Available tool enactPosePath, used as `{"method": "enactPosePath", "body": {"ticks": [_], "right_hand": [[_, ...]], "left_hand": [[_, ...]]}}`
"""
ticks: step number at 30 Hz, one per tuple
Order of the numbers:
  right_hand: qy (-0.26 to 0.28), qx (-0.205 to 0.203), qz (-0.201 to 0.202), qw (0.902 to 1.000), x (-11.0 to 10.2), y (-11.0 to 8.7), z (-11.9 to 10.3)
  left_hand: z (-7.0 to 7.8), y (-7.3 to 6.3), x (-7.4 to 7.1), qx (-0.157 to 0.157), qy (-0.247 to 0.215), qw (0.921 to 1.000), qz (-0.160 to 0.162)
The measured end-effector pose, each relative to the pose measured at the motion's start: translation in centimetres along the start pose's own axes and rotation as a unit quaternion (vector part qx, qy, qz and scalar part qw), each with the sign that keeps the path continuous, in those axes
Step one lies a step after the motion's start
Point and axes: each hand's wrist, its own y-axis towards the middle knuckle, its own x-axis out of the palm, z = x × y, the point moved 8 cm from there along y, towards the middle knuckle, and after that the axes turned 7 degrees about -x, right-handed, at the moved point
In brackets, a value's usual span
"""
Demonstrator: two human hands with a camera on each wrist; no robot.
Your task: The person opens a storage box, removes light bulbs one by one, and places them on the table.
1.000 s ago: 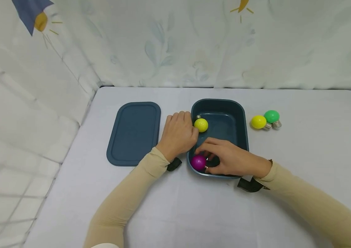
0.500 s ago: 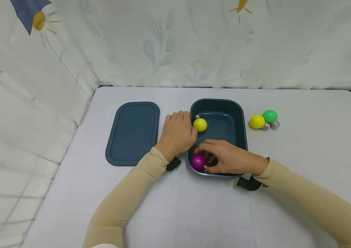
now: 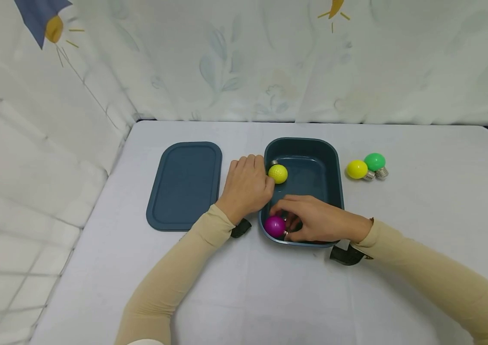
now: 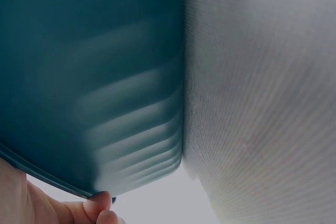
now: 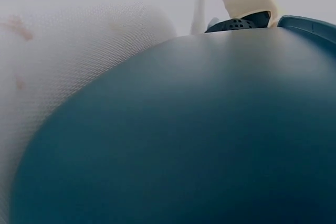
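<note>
A dark blue plastic box (image 3: 308,146) stands uncovered on the table. My left hand (image 3: 248,186) grips its left rim, knuckles up; in the left wrist view the fingertips (image 4: 100,202) curl at the box's edge. Inside the box's near left corner lies a purple light bulb (image 3: 275,226). With thumb and fingers my right hand (image 3: 319,221) pinches it near its metal screw base, which the fingers partly cover. A yellow light bulb (image 3: 278,174) with a dimpled surface lies against the left wall, beside my left thumb. The right wrist view shows mostly the box's outer wall (image 5: 184,129).
Flat on the table to the left is a matching blue lid (image 3: 185,186). Right of the box, a yellow bulb (image 3: 357,169) and a green bulb (image 3: 374,162) lie together on the white cloth (image 3: 295,297). A patterned curtain (image 3: 252,62) hangs behind the table's far edge.
The right fingers have shifted slightly around the purple bulb's base, and the bulb has turned a little. My left hand and the box stay in place.
</note>
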Motion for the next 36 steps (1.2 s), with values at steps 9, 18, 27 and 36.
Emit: {"method": "enactPosePath", "body": {"ticks": [9, 18, 27, 36], "right_hand": [[-0.004, 0.002, -0.005, 1.0, 0.0, 0.0, 0.0], [0.007, 0.001, 0.008, 0.9999, -0.3, -0.2, -0.2], [0.033, -0.006, 0.036, 0.9988, -0.9, -0.5, -0.3], [0.06, -0.018, 0.054, 0.9966, -1.3, -0.8, -0.5]], "left_hand": [[0.0, 0.0, 0.0, -0.002, -0.004, 1.0, -0.006], [-0.1, 0.0, 0.0, -0.004, -0.004, 1.0, -0.007], [0.0, 0.0, 0.0, -0.001, 0.002, 1.0, 0.001], [0.0, 0.0, 0.0, 0.0, 0.002, 1.0, 0.002]]}}
